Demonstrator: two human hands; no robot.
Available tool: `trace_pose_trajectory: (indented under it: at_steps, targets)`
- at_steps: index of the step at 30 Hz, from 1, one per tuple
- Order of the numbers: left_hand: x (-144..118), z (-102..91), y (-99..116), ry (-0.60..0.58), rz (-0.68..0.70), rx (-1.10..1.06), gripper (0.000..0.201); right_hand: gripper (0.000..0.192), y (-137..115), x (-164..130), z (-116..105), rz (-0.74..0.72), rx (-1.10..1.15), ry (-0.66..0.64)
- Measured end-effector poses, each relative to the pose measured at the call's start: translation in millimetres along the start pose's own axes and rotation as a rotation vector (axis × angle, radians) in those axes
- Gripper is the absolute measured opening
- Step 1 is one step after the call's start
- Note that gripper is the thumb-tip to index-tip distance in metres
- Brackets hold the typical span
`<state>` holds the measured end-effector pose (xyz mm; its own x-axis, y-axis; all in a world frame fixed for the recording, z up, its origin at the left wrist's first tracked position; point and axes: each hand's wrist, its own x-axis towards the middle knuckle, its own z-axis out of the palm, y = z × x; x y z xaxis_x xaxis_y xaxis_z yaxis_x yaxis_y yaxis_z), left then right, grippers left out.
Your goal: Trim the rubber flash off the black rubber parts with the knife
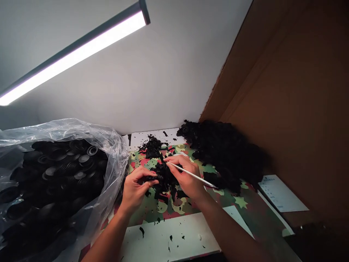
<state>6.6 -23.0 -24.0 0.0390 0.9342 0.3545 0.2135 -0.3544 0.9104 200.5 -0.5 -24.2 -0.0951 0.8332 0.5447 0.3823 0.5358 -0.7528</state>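
Note:
My left hand [137,185] pinches a small black rubber-like part [150,178] between thumb and fingers, low over the table. In my right hand [187,176] is a thin white stick-like tool [195,176], held like a pen, with its rear end slanting down to the right. Its tip is by my fingertips, close to dark scraps [165,178] between the two hands. Just behind, another small pile of black scraps [153,146] lies on the camouflage-patterned mat [188,209]. The exact shape of the black part is hard to make out.
To the left, a clear plastic bag [117,145] holds many round black ribbed parts [81,163]. A large black heap [226,153] lies back right, against a cardboard wall [286,109]. A white card [283,193] lies at right. A lamp [76,54] glows above.

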Motion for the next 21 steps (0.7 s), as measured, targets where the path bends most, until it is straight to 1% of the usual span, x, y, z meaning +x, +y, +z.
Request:
trace_pose_trajectory:
  at_steps: [2, 4, 7, 11, 16, 21]
  targets:
    - [-0.3, -0.4, -0.8, 0.000, 0.003, -0.018, 0.007, 0.013, -4.3, -1.3, -1.1, 0.054, 0.123, -0.035]
    - [-0.5, -0.5, -0.8, 0.007, -0.006, -0.038, 0.007, 0.013, -9.0, -3.6, -0.6, 0.073, 0.221, -0.075]
    - [-0.5, -0.2, -0.4, 0.016, -0.034, -0.066, 0.008, 0.014, -14.4, -6.6, -0.7, 0.013, 0.290, -0.126]
    - [-0.1, -0.1, -0.7, 0.013, -0.071, -0.056, 0.007, 0.013, -17.7, -7.9, -2.3, -0.082, 0.269, -0.194]
    - [0.6, -0.7, 0.6, -0.004, -0.117, -0.043, 0.003, 0.013, -16.2, -8.0, 0.0, -0.212, 0.223, -0.209]
    - [1.5, -0.9, 2.4, -0.008, -0.144, -0.009, 0.003, 0.010, -13.8, -8.3, 0.6, -0.267, 0.174, -0.231]
